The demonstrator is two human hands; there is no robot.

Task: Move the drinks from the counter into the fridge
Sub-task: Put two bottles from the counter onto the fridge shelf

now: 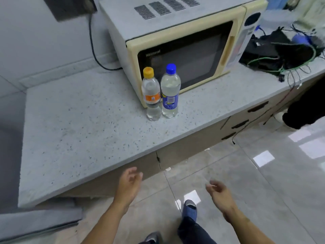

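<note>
**Two bottles waiting, both hands free**

Clear plastic, both of them: the orange-capped bottle (151, 95) and the blue-capped bottle (170, 92) stand upright, touching, on the speckled desk (79, 124) just in front of the microwave (184, 41). The left hand (128, 185) and right hand (219, 192) hang below the desk edge, fingers loosely curled, holding nothing. Full bottles look moderately heavy, smooth, slightly squeezable; gripping around the labelled waist seems safest.

An orange-capped bottle (151, 93) and a blue-capped bottle (170, 91), apparently touching, stand upright, capped, on the speckled counter (79, 120).
</note>
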